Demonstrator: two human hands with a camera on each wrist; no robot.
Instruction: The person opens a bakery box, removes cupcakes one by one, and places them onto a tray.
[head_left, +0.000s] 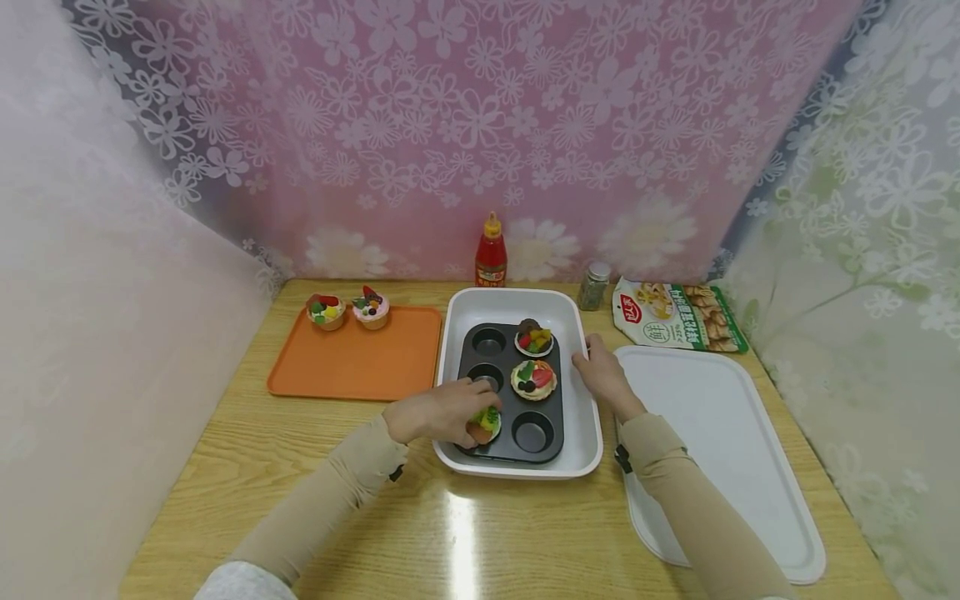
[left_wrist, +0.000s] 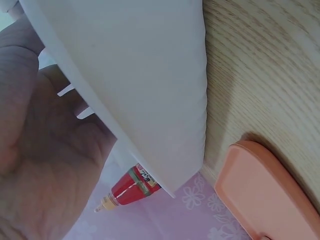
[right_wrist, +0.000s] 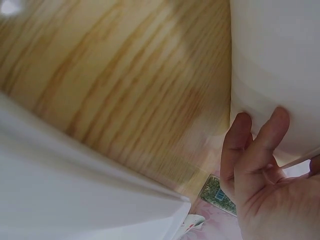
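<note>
My left hand [head_left: 450, 410] reaches over the near-left rim of a white plastic basin [head_left: 591, 433] and pinches a fruit tart [head_left: 489, 423] at the near-left cup of a dark muffin tin [head_left: 510, 450]. Fingers partly cover this tart, which has yellow and green topping. In the left wrist view the basin's outer wall [left_wrist: 135, 75] hides the fingertips. My right hand [head_left: 602, 375] grips the basin's right rim, its fingers [right_wrist: 277, 125] against the outer wall. Two more tarts sit in the tin's right column: a middle one [head_left: 533, 380] and a far one [head_left: 534, 339].
Left of the basin lies an orange tray [head_left: 360, 358] bearing two cupcakes, one yellow-topped [head_left: 326, 312] and one pink [head_left: 371, 308]. A red sauce bottle [head_left: 491, 254], a spice jar [head_left: 593, 287] and a snack bag [head_left: 678, 315] stand behind. A white tray [head_left: 720, 450] lies right, under the right forearm.
</note>
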